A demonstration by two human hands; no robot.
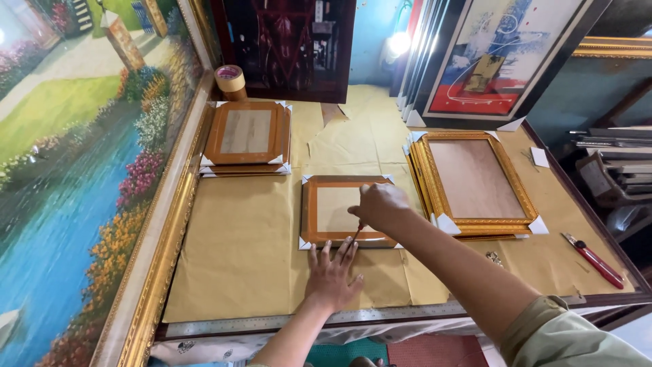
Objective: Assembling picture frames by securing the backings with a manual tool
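Bare paper (238,251) lies open left of the hands; frame stacks (248,136) crowd behind

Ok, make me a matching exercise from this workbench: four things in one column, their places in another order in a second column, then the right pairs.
Things:
1. roll of tape
2. red-handled cutter
3. gold ornate frame
4. small orange frame

Places:
A. right edge of the bench, beside the gold frame
B. under both hands, at the middle of the bench
C. far left corner, behind the stack of orange frames
D. right half of the bench, on a stack

Pairs: 1-C, 2-A, 3-D, 4-B
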